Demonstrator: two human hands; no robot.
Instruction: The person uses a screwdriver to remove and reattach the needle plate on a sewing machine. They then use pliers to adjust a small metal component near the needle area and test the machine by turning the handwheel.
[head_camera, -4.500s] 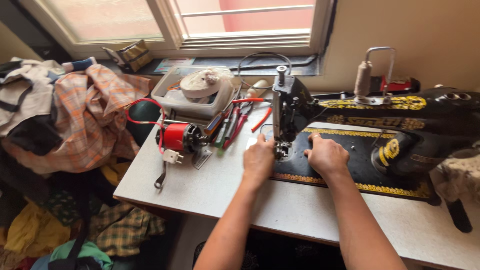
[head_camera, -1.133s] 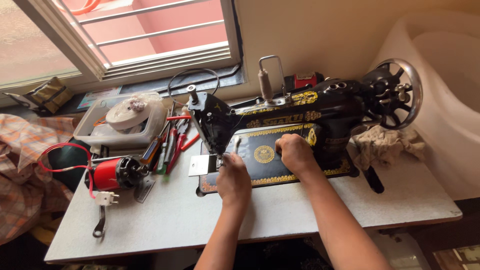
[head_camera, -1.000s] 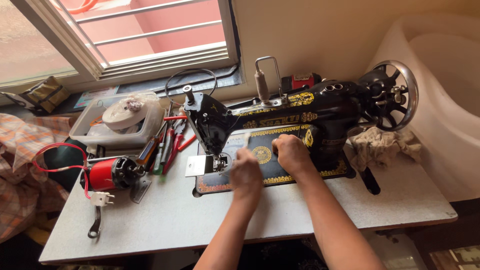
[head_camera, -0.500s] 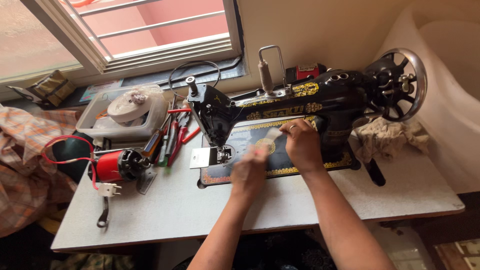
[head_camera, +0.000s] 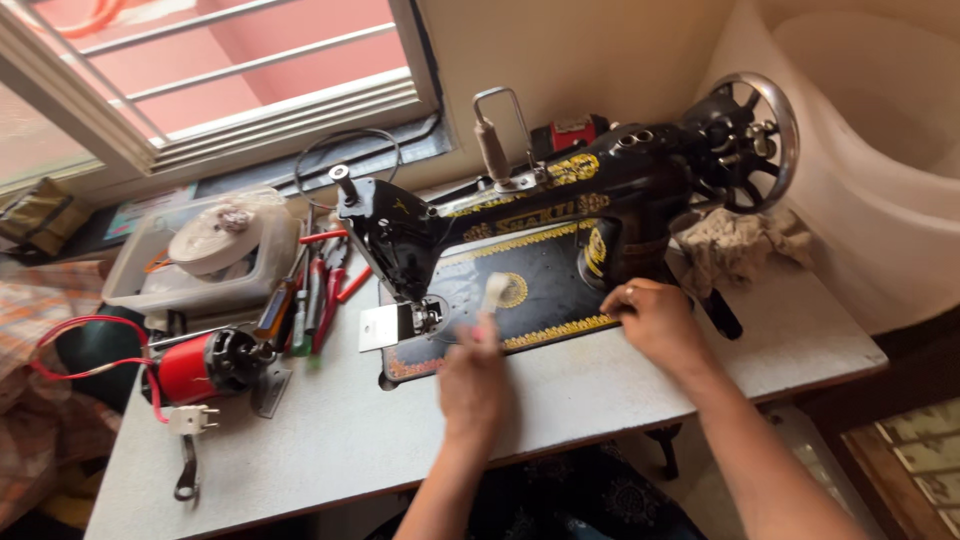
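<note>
A black sewing machine (head_camera: 560, 200) with gold ornament stands on a grey table (head_camera: 330, 450), its hand wheel (head_camera: 750, 125) at the right. My left hand (head_camera: 472, 378) is at the front edge of the machine's bed. It is closed on a small pale-headed brush (head_camera: 494, 292) that points up over the bed, just right of the silver needle plate (head_camera: 384, 328). My right hand (head_camera: 655, 322) rests on the bed's front right corner with its fingers curled over the edge.
A red motor (head_camera: 205, 362) with loose wires and a plug lies at the left. Behind it are a clear plastic tray (head_camera: 150, 290) and several screwdrivers (head_camera: 315, 290). A rag (head_camera: 738, 245) lies under the hand wheel. A large white tub (head_camera: 880, 170) stands at the right.
My right hand has slid from the middle of the bed to its front right corner. My left hand has drawn back from the needle area, holding the brush up.
</note>
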